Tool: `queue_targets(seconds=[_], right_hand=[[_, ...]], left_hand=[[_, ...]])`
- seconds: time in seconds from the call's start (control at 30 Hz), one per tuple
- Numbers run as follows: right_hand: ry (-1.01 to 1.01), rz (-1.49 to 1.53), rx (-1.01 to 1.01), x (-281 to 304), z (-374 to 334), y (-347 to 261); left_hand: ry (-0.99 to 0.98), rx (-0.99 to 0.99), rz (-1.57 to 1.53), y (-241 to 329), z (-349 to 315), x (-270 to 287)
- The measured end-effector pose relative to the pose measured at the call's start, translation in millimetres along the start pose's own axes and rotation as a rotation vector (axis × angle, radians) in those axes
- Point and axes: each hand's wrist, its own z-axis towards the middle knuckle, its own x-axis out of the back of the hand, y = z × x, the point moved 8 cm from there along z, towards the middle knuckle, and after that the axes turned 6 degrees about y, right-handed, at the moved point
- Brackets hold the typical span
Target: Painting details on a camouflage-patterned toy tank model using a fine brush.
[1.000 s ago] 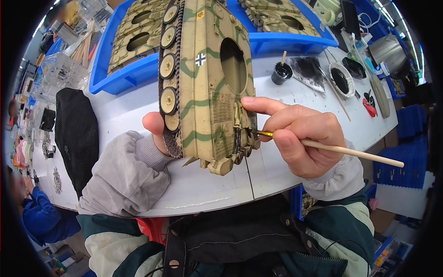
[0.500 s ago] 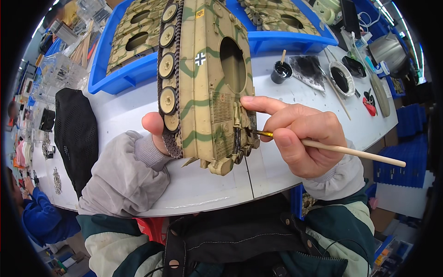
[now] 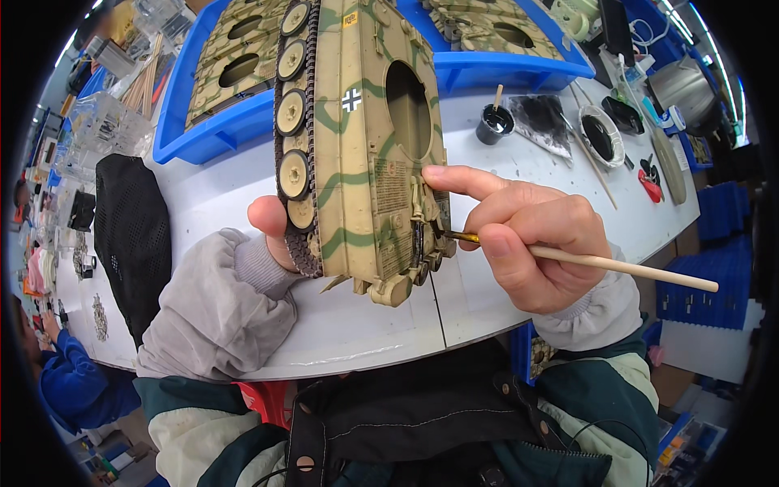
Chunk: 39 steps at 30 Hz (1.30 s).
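Head view: we look down on a white workbench (image 3: 365, 341).
Black mesh bag (image 3: 134, 235): lies at our left, apart from both hands.
Left blue tray (image 3: 215, 136): carries similar hulls (image 3: 213, 96) beyond the work, probably to save bench space.
Left hand (image 3: 274, 231): grips the tracked side, thumb showing, other fingers hidden; it seems to angle the deck toward the brush.
Camouflaged tank hull (image 3: 349, 170): raised above the bench between our hands, road wheels (image 3: 293, 113) facing left.
Black paint pot (image 3: 494, 127): stands past the right hand, likely for easy dipping.
Right hand (image 3: 535, 235): pinches the brush, its index fingertip against the deck, apparently for steadiness.
Paintbrush (image 3: 600, 263): tip beside a dark fitting (image 3: 418, 243); we cannot tell whether bristles touch.
White bowl (image 3: 600, 164): holds black liquid, farther right.
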Motion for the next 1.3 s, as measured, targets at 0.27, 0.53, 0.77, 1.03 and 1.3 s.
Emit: queue_targets(seconds=[0.27, 0.53, 0.77, 1.03, 1.3], right_hand=[[-0.006, 0.002, -0.030, -0.8, 3.0, -2.7], [0.219, -0.003, 0.021, 5.8, -1.6, -0.6], [0.205, 0.006, 0.001, 4.9, 1.1, -2.9], [0.200, -0.001, -0.001, 5.4, 2.2, -3.9], [0.204, -0.008, 0.003, 5.2, 0.9, -2.3]], left_hand=[[-0.007, -0.004, 0.012, 0.8, 4.0, 1.6], [0.008, 0.002, 0.012, 0.5, -1.3, -1.4], [0.008, -0.004, 0.026, 2.9, -2.9, -2.7], [0.017, 0.004, 0.029, 2.6, -2.6, -1.2], [0.015, 0.007, 0.034, 2.4, -2.5, -1.1]])
